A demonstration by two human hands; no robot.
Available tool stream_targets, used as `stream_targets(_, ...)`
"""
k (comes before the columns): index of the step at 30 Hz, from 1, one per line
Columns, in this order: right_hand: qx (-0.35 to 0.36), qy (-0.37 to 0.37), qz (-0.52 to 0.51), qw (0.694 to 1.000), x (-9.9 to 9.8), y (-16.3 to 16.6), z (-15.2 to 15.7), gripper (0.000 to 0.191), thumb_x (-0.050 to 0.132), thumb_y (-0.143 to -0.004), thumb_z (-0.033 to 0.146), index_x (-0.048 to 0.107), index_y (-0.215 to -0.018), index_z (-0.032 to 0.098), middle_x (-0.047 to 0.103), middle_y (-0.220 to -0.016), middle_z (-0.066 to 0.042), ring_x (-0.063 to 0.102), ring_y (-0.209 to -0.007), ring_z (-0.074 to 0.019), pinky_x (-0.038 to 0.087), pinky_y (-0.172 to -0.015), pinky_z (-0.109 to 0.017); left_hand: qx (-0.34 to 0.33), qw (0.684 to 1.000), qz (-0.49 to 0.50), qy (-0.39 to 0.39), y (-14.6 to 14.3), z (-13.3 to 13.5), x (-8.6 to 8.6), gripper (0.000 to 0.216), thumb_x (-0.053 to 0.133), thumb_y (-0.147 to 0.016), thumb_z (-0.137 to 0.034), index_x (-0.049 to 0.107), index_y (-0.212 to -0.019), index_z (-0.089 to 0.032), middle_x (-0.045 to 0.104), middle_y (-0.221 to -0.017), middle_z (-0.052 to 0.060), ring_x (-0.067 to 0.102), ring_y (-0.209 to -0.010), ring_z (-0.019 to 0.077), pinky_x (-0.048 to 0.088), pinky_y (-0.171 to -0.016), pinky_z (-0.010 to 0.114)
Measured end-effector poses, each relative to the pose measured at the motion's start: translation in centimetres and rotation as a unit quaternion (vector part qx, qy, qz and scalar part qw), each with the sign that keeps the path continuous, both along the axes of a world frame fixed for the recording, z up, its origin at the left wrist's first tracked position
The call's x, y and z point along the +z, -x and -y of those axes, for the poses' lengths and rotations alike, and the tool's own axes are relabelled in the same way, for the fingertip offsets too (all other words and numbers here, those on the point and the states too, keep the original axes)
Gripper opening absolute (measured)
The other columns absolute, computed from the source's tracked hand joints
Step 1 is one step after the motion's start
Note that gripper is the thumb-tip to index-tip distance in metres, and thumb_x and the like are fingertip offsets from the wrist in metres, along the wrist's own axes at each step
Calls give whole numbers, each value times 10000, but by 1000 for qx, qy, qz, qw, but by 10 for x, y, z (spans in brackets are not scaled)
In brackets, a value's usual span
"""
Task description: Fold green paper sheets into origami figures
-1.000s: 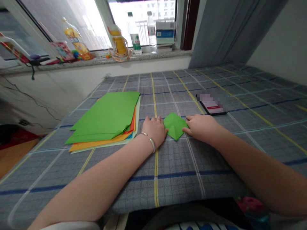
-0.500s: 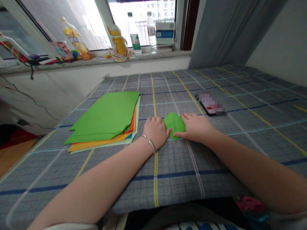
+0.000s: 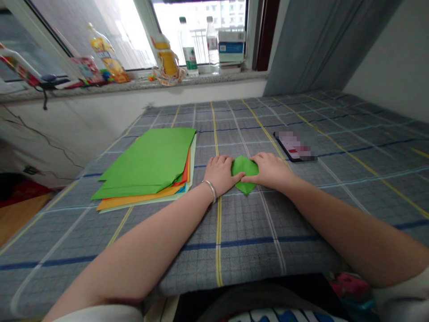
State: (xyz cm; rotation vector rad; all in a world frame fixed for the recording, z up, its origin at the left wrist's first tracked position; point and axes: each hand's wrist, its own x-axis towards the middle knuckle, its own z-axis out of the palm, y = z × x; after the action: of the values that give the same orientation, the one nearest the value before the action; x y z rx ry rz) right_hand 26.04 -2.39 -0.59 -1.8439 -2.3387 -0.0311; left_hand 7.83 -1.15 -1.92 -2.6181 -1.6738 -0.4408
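A small folded green paper (image 3: 245,168) lies on the grey plaid cloth (image 3: 254,232), its point toward me. My left hand (image 3: 220,174), with a silver bangle at the wrist, presses on the paper's left edge with curled fingers. My right hand (image 3: 271,170) covers the paper's right side, and its thumb meets the left thumb over the fold. Both hands hold the paper down flat.
A stack of coloured sheets (image 3: 150,165) with green on top lies to the left. A phone (image 3: 295,145) rests behind my right hand. Bottles (image 3: 187,47) and a box (image 3: 230,44) line the windowsill. The cloth's left edge drops to the floor.
Both hands have closed in over the green paper from its sides. My right hand slid left and my thumbs now meet on top, hiding more of the paper.
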Motion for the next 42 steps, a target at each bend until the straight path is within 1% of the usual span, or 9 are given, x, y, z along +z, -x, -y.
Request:
stream_targets(10, -48, -45, -80, 995, -12, 5, -19, 429, 621, -762, 609, 643, -920, 210, 634, -1070, -120, 552, -1048, -314, 437, -879, -433, 48, 992, 109, 48, 4, -19, -1, 214, 615, -842, -369, 636, -958, -190, 667, -1018, 74, 556, -1046, 270, 425, -943, 419)
stream_targets(14, -15, -36, -190, 981, -15, 0, -26, 288, 636, -776, 489, 625, -833, 207, 662, -985, -82, 580, -973, -269, 450, -857, -400, 15, 977, 202, 72, 6, -20, -2, 128, 582, -843, -313, 610, -874, -193, 641, -807, 21, 575, -802, 198, 460, -792, 345)
stream_targets(22, 49, 106, -521, 845, -7, 3, -19, 252, 633, -784, 414, 665, -897, 192, 730, -884, -55, 662, -768, -204, 514, -672, -324, -70, 896, 414, 145, 5, -16, 0, 307, 466, -898, -377, 576, -686, -184, 548, -630, -10, 503, -617, 143, 397, -573, 239)
stream_targets(27, 19, 122, -627, 769, -10, 2, -20, 284, 691, -728, 411, 655, -906, 193, 732, -849, -46, 671, -709, -182, 529, -656, -318, -82, 823, 521, 212, 1, -12, 1, 164, 510, -854, -282, 634, -882, -178, 643, -758, 7, 581, -694, 146, 452, -659, 247)
stream_targets(29, 4, 102, -631, 769, -9, -1, -21, 288, 712, -700, 405, 641, -882, 193, 725, -810, -39, 668, -693, -180, 529, -652, -320, -81, 792, 540, 271, 0, -10, 2, 132, 535, -825, -230, 622, -908, -175, 649, -748, 2, 588, -654, 133, 461, -650, 243)
stream_targets(33, 23, 62, -563, 824, -4, -1, -17, 262, 712, -694, 360, 652, -889, 197, 730, -863, -50, 681, -798, -206, 539, -712, -345, -80, 771, 527, 348, 0, -9, 3, 175, 626, -777, -213, 633, -946, -170, 685, -804, 20, 633, -676, 143, 490, -646, 254)
stream_targets(37, 11, 60, -518, 853, 2, 5, -10, 524, 676, -748, 353, 558, -1241, 219, 729, -916, -49, 690, -764, -209, 557, -683, -359, -62, 753, 557, 345, -1, -8, 4, 214, 677, -780, -308, 661, -936, -162, 706, -822, 44, 648, -668, 157, 505, -622, 270)
stream_targets(40, -22, 30, -525, 850, 2, 11, -8, 758, 676, -766, 335, 338, -1436, 229, 717, -1043, -72, 698, -865, -224, 573, -733, -374, -35, 702, 626, 338, -5, -7, 5, 233, 704, -755, -319, 650, -918, -162, 715, -810, 41, 658, -656, 161, 526, -642, 289)
stream_targets(42, -21, 58, -563, 824, 0, 13, -9, 725, 652, -794, 295, 320, -1435, 235, 703, -1121, -89, 695, -932, -227, 581, -764, -386, -22, 674, 674, 302, -6, -7, 6, 255, 704, -747, -300, 625, -948, -166, 722, -841, 38, 674, -700, 169, 546, -688, 306)
